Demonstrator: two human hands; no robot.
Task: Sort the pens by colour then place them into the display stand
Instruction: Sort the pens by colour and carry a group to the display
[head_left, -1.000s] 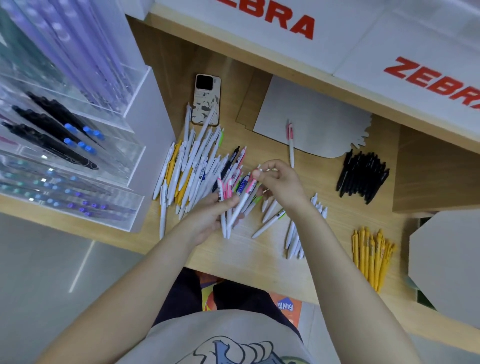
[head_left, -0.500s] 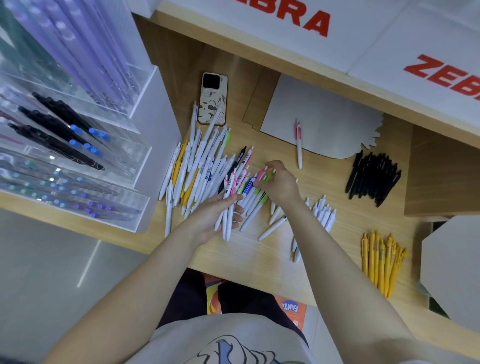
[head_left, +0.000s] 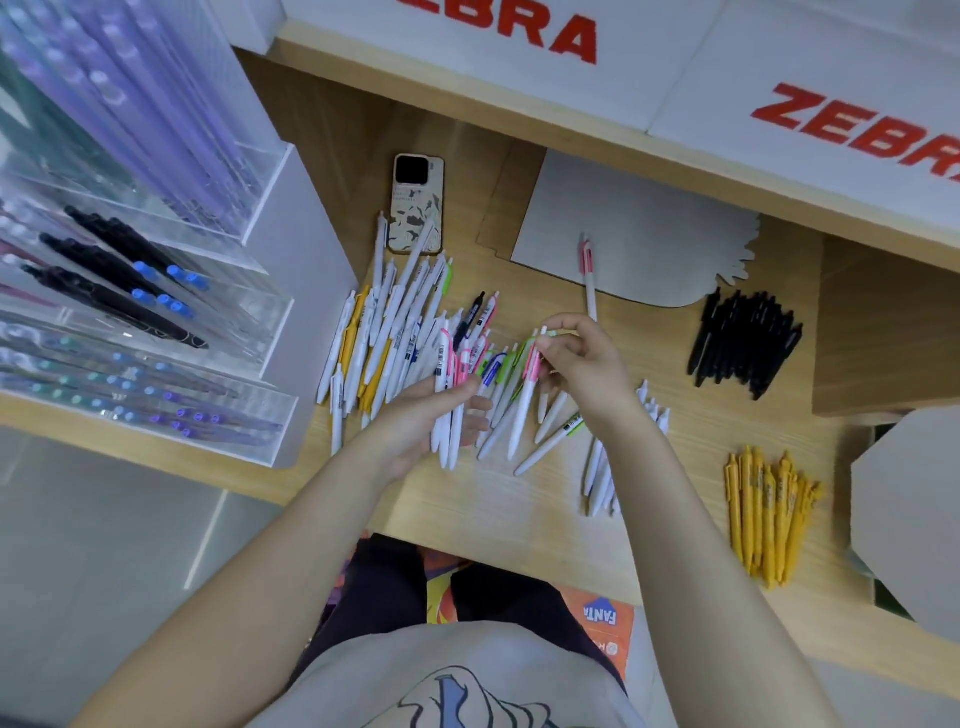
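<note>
Pink-clipped white pen at frame centre, pinched near its clip by the right hand.
Its long axis runs steeply, tip toward the lower left; the left hand curls around two similar pens beside the mixed pile.

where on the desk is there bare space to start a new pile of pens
Bare wood lies between the black pens and the yellow pens, and along the near desk edge below both hands. It is crowded from the phone down through the mixed pile to the left hand.
</note>
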